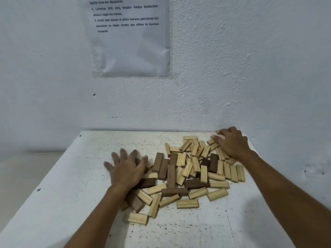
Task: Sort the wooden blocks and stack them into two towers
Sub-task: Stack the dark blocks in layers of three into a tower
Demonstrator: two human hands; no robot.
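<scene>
your left hand (125, 169) lies wide, fingers spread flat on the left edge of the block pile (188, 172) on the white bench (80, 194). your right hand (232, 144) curls over pale blocks at the far right corner; whether it grips one, i cannot tell.

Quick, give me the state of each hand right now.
Left hand: open, fingers spread flat over the dark blocks.
Right hand: fingers curled on the light blocks; a real grip cannot be told.
</scene>
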